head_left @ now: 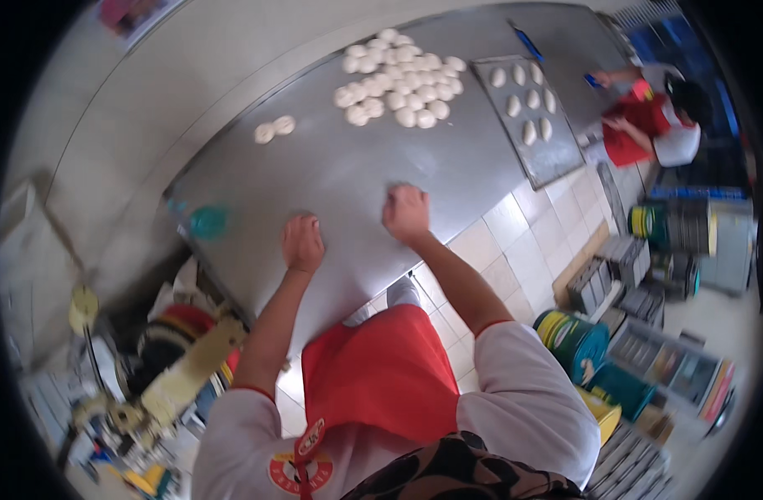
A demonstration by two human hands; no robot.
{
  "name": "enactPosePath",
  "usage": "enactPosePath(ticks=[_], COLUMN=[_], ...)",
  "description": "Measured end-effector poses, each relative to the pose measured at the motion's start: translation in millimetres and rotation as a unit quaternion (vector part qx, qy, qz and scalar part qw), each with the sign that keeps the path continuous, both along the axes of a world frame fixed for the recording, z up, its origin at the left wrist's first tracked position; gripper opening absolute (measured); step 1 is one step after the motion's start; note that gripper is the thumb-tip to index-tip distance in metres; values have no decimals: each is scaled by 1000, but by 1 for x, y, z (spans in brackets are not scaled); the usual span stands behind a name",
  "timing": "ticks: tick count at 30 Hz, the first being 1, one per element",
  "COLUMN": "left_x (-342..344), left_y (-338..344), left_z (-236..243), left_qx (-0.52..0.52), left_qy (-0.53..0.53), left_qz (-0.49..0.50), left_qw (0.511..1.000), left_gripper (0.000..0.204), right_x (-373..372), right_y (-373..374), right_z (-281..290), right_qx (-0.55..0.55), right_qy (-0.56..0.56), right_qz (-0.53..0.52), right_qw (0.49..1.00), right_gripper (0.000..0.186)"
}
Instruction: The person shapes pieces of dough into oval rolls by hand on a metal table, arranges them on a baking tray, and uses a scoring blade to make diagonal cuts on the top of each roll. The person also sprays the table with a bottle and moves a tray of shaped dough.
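Both of my hands are down on the steel table (pixel 348 187). My left hand (pixel 302 242) rests near the table's front part with its fingers curled under. To the right and slightly farther off is my right hand (pixel 406 212), also curled and a little blurred. Whatever lies under either palm is hidden. A large group of pale dough balls (pixel 405 77) sits close together at the far side. Apart from it, two more dough balls (pixel 275 128) touch each other at the far left.
A metal tray (pixel 556 171) with several oval dough pieces lies at the right, beside a blue-handled tool (pixel 527 42). A green object (pixel 207 222) stands at the left edge. Machinery (pixel 190 367) is lower left; green buckets (pixel 575 343) are right. Another person in a red apron (pixel 627 137) stands far right.
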State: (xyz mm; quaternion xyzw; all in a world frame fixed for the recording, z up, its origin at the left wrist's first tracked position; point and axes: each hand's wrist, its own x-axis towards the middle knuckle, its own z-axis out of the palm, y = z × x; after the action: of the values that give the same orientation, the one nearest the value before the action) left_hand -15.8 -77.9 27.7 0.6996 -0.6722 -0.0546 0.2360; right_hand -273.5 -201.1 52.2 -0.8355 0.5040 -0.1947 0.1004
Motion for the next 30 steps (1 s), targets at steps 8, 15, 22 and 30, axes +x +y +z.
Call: enactPosePath(ticks=[8,15,22,30], left_x=[-27,6,-30,-15], left_y=[42,-44,-36,18], left_z=[-12,4,-2,-8], left_qx=[57,2,-47,25], left_qy=[19,-47,-40,-79], left_qz=[-3,-105,-20,-60], left_qw=[998,993,998,995], left_gripper=[18,13,13,20], right_x=[-7,-3,1,-5], right_y=[70,-7,26,18], right_z=[-20,19,-13,15], right_qx=[65,-37,-33,36], right_qy=[40,99,17,147], right_qz=[20,152,55,154], right_qw=[997,983,998,976], right_gripper=[25,28,30,29])
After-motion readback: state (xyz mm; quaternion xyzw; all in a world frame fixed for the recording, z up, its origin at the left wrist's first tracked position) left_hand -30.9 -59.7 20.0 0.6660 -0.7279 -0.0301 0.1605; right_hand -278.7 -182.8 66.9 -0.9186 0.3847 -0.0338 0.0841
